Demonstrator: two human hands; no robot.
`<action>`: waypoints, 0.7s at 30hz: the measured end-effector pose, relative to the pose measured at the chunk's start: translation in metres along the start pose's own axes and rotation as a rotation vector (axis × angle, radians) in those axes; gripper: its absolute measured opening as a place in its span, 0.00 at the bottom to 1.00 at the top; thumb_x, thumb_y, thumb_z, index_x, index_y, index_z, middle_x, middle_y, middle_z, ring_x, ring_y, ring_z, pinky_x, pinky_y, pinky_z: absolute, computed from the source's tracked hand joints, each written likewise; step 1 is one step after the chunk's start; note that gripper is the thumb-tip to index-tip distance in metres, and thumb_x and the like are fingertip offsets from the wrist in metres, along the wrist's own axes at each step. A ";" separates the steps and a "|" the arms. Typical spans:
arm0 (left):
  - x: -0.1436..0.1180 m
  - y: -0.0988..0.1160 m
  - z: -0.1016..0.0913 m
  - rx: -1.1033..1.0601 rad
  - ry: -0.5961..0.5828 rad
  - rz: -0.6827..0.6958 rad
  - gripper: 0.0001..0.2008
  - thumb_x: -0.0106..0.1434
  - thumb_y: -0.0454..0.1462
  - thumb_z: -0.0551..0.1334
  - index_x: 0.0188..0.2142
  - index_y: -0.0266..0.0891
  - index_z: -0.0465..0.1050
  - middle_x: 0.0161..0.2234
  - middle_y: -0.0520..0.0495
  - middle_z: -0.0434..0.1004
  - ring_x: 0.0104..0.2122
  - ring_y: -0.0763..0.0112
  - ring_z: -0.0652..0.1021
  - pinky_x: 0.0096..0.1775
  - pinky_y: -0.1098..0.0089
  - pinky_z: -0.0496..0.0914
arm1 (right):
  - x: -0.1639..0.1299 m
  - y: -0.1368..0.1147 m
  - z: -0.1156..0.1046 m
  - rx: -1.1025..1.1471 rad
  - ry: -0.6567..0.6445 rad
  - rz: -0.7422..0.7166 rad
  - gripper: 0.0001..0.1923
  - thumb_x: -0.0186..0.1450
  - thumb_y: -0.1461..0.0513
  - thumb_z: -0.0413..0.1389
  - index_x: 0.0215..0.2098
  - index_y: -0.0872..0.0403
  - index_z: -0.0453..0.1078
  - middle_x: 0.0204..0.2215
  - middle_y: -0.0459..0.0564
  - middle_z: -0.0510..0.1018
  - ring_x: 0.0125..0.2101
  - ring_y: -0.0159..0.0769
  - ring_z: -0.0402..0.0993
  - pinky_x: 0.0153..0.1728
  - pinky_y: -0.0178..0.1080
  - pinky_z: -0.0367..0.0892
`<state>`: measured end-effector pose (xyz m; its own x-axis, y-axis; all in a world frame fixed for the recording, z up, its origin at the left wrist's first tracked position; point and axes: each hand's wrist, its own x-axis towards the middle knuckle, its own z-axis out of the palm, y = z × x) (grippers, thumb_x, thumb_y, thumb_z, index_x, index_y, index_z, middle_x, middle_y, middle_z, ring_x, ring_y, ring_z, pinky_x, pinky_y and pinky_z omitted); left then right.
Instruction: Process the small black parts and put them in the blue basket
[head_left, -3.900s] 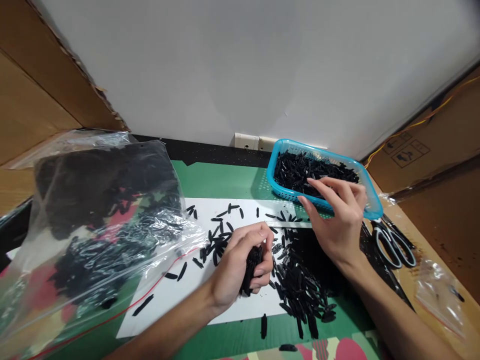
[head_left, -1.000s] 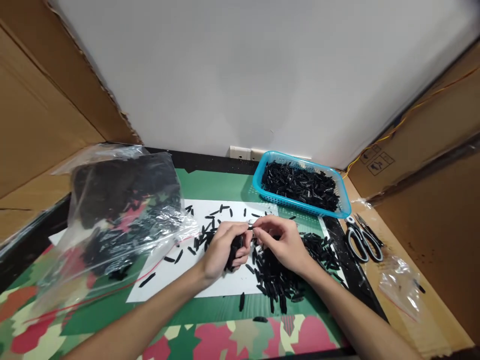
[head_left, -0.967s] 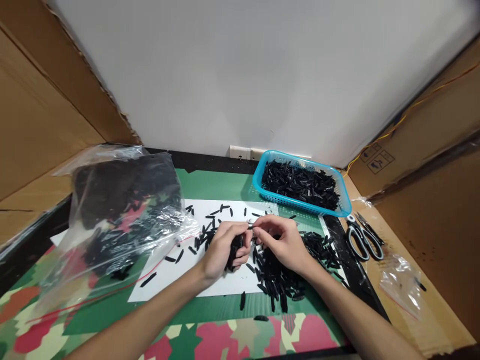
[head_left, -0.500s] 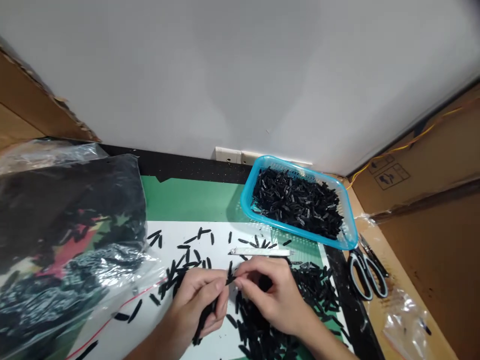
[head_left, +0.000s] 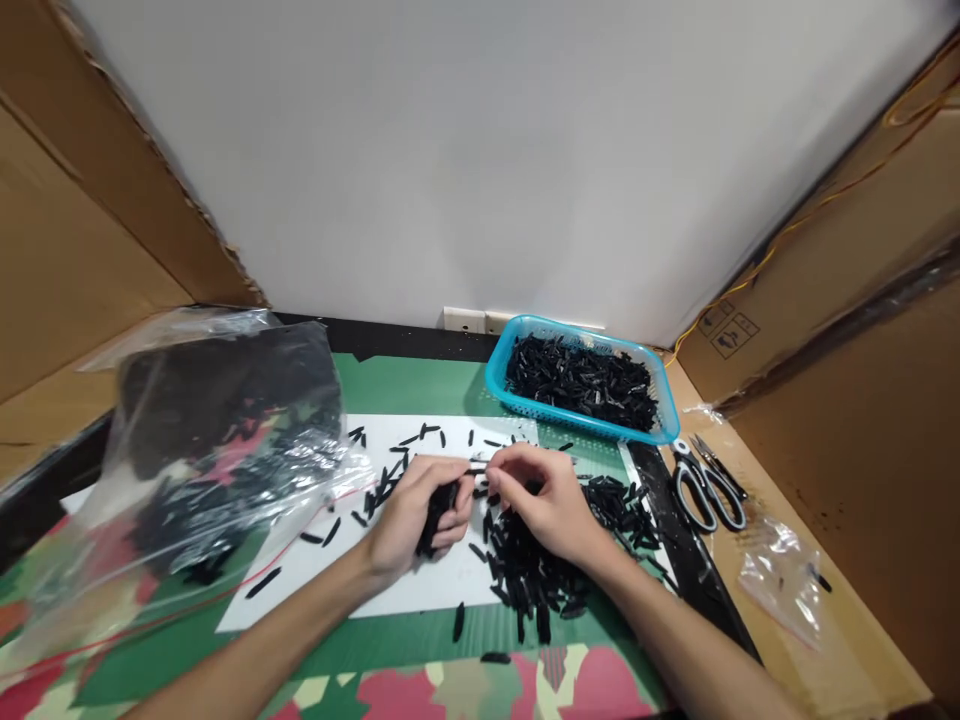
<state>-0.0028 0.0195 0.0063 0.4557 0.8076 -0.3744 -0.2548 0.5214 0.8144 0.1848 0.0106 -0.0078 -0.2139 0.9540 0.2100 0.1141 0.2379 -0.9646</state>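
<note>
My left hand (head_left: 420, 505) is closed, with a bundle of short black strips (head_left: 437, 520) in its palm. Between its thumb and forefinger is the end of one thin black strip (head_left: 477, 469). My right hand (head_left: 551, 500) pinches at the other end of that strip, its fingertips close to the left ones. Below the right hand spreads a loose heap of similar black pieces (head_left: 536, 580). More pieces lie scattered over a white sheet (head_left: 382, 595) behind and left of the hands. What the pieces are made of, I cannot tell.
At the back right, a blue plastic basket (head_left: 667, 430) holds many black pieces. A clear plastic bag (head_left: 232, 375) with dark contents covers the left side. Scissors (head_left: 705, 490) and a small clear bag (head_left: 780, 580) lie on the right. Cardboard boxes (head_left: 847, 400) and a wall (head_left: 465, 150) enclose the table.
The view has shifted, showing more of the near table edge and both forearms. Both hands stay together, and the strip between them now lies more level.
</note>
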 end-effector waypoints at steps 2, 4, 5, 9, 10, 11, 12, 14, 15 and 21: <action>-0.001 0.003 0.003 0.005 0.016 0.013 0.20 0.64 0.47 0.63 0.22 0.39 0.64 0.14 0.58 0.55 0.12 0.79 0.56 0.14 0.78 0.50 | -0.001 -0.001 0.000 -0.024 -0.026 -0.025 0.12 0.71 0.53 0.60 0.38 0.53 0.78 0.28 0.47 0.80 0.24 0.33 0.75 0.27 0.35 0.70; -0.002 0.006 0.006 0.012 0.022 0.018 0.19 0.64 0.47 0.62 0.22 0.40 0.62 0.14 0.58 0.55 0.12 0.79 0.57 0.14 0.78 0.52 | -0.001 -0.001 -0.001 -0.040 -0.039 -0.055 0.13 0.70 0.52 0.61 0.38 0.53 0.77 0.28 0.47 0.80 0.24 0.32 0.74 0.27 0.35 0.69; -0.002 0.007 0.007 0.015 0.023 0.025 0.19 0.64 0.46 0.62 0.22 0.41 0.61 0.14 0.58 0.55 0.12 0.79 0.57 0.14 0.78 0.52 | -0.001 -0.001 -0.001 -0.038 -0.042 -0.066 0.13 0.70 0.51 0.62 0.39 0.53 0.77 0.28 0.47 0.80 0.24 0.32 0.74 0.26 0.35 0.69; -0.003 0.010 0.011 0.023 0.022 0.068 0.18 0.62 0.44 0.62 0.22 0.41 0.59 0.15 0.59 0.55 0.12 0.79 0.58 0.14 0.78 0.53 | -0.001 0.002 -0.001 -0.021 -0.048 -0.088 0.16 0.69 0.48 0.62 0.40 0.52 0.75 0.28 0.46 0.79 0.22 0.31 0.74 0.24 0.35 0.70; -0.002 0.010 0.011 0.026 0.017 0.071 0.17 0.62 0.44 0.62 0.22 0.42 0.59 0.15 0.59 0.55 0.12 0.79 0.58 0.14 0.78 0.52 | -0.001 0.003 -0.001 -0.023 -0.047 -0.092 0.17 0.69 0.48 0.62 0.41 0.52 0.74 0.28 0.46 0.79 0.22 0.31 0.74 0.23 0.34 0.70; -0.002 0.009 0.011 0.029 0.011 0.070 0.17 0.62 0.44 0.62 0.23 0.42 0.59 0.15 0.59 0.55 0.12 0.79 0.58 0.14 0.78 0.52 | -0.001 0.004 -0.001 -0.026 -0.044 -0.098 0.17 0.69 0.48 0.62 0.42 0.52 0.74 0.29 0.45 0.79 0.21 0.31 0.74 0.23 0.34 0.70; -0.001 0.009 0.011 0.034 0.005 0.067 0.17 0.62 0.44 0.62 0.23 0.42 0.58 0.15 0.59 0.55 0.12 0.79 0.59 0.14 0.77 0.52 | -0.001 0.005 -0.001 -0.030 -0.039 -0.107 0.17 0.69 0.48 0.62 0.45 0.52 0.73 0.30 0.45 0.79 0.21 0.30 0.74 0.23 0.34 0.69; 0.000 0.007 0.011 0.045 -0.008 0.066 0.17 0.63 0.44 0.62 0.23 0.42 0.58 0.16 0.58 0.56 0.12 0.79 0.59 0.14 0.77 0.52 | -0.002 0.007 -0.001 -0.043 -0.026 -0.127 0.16 0.70 0.50 0.61 0.47 0.52 0.73 0.31 0.45 0.78 0.20 0.29 0.74 0.22 0.33 0.69; 0.000 0.006 0.011 0.052 -0.015 0.067 0.17 0.63 0.44 0.62 0.23 0.42 0.58 0.16 0.58 0.56 0.12 0.79 0.58 0.14 0.77 0.51 | -0.002 0.007 -0.001 -0.053 -0.020 -0.140 0.15 0.71 0.51 0.60 0.47 0.52 0.73 0.30 0.44 0.78 0.20 0.29 0.74 0.22 0.33 0.68; 0.002 0.002 0.013 0.078 -0.053 0.090 0.16 0.62 0.44 0.61 0.23 0.42 0.57 0.16 0.59 0.55 0.12 0.78 0.58 0.14 0.77 0.50 | -0.001 0.009 -0.003 -0.141 -0.012 -0.228 0.13 0.71 0.52 0.58 0.42 0.54 0.73 0.28 0.45 0.77 0.20 0.29 0.73 0.22 0.32 0.68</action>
<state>0.0082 0.0186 0.0131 0.4787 0.8334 -0.2761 -0.2306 0.4228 0.8764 0.1890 0.0120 -0.0163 -0.2607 0.8707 0.4171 0.1954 0.4707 -0.8604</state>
